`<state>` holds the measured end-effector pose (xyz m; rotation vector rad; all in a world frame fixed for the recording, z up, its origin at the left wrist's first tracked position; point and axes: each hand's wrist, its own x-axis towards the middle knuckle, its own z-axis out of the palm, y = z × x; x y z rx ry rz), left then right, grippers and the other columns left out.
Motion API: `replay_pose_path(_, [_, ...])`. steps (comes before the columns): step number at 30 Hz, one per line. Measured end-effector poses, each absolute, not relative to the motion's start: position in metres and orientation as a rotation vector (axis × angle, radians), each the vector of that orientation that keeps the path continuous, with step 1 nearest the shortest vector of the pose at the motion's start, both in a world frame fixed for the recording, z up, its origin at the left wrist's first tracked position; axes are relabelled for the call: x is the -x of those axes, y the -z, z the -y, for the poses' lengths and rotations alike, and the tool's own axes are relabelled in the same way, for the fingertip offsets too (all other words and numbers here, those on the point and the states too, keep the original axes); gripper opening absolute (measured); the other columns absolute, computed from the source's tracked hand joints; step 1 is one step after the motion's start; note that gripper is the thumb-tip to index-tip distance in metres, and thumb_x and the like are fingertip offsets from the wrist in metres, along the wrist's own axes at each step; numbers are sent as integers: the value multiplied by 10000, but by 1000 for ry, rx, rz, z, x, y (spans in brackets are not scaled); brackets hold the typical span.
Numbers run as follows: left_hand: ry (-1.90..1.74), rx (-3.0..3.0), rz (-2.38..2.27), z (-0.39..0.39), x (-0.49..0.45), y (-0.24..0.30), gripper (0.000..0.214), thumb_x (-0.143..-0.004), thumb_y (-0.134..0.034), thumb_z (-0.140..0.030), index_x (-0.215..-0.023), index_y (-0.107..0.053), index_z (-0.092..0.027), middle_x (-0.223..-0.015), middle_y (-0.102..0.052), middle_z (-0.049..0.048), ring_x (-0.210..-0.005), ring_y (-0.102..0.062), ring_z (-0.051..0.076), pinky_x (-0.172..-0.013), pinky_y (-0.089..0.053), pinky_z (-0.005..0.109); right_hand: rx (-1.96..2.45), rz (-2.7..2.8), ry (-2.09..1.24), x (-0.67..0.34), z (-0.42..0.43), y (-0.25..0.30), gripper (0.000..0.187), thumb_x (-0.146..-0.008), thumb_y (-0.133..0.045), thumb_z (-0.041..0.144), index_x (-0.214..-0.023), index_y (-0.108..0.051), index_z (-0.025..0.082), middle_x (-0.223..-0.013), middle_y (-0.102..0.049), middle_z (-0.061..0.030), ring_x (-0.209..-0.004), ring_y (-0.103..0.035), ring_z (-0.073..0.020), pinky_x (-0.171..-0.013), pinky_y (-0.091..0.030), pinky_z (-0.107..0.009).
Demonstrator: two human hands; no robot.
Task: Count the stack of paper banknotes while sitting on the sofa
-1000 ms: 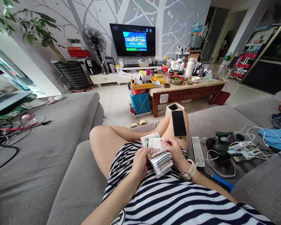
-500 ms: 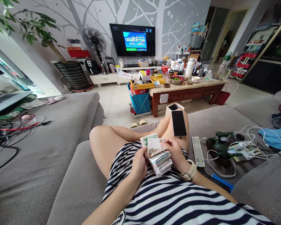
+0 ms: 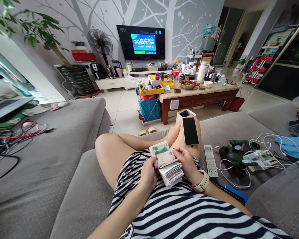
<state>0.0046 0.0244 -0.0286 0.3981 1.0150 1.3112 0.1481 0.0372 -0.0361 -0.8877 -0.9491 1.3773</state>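
The person sits on a grey sofa (image 3: 74,199) with a fat pile of paper money (image 3: 171,175) in the lap, right between the 2 hands. The left hand (image 3: 149,172) holds the pile from the left side, and its thumb presses on the edge near the middle. The right hand (image 3: 186,162) pinches the top papers at the right edge with its thumb and a finger; I cannot tell what its other fingers do under there. Both hands touch the money, so neither is nearer. The long way of the pile runs from the knees back to the belly, and the belly end leans a little to the right. The pile has a bend across it. On the far side of the bend, a green note (image 3: 160,148) lies face up and tips toward the TV (image 3: 141,43). A pale note (image 3: 165,159) lies over its lower part, next to the right fingers. On the near side, lots of paper edges spread out like a fan over the striped clothes (image 3: 169,212). A watch (image 3: 200,182) sits on the right wrist. A phone (image 3: 190,131) lies on the right leg, past the right hand, and a white remote (image 3: 210,161) lies on the sofa to the right.
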Motion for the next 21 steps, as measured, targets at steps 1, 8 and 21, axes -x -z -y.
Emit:
replay_pose_path(1, [-1316, -392, -1019, -25, -5, 30, 150, -693, -641, -224, -757, -700, -102, -682, -720, 60, -613, -644, 177, -612, -523, 280, 880, 955, -1379, -148, -37, 37, 296, -784, -709, 434, -690, -599, 176, -560, -569, 31, -499, -447, -107, -498, -319, -236])
replay_pose_path(8, [-1320, -398, -1014, -23, -4, 29, 142, -666, -686, -240, -726, -688, -111, -665, -708, 54, -616, -639, 176, -631, -511, 289, 879, 983, -1376, -149, -37, 37, 329, -824, -673, 457, -673, -587, 177, -519, -525, 37, -472, -409, -101, -487, -290, -243])
replay_pose_path(21, [-1240, -488, -980, -18, -5, 16, 193, -612, -758, -234, -775, -713, -142, -642, -698, 26, -567, -620, 174, -561, -485, 285, 1003, 955, -1366, -149, -38, 32, 318, -716, -729, 436, -655, -538, 189, -570, -481, 48, -518, -384, -109, -486, -287, -245])
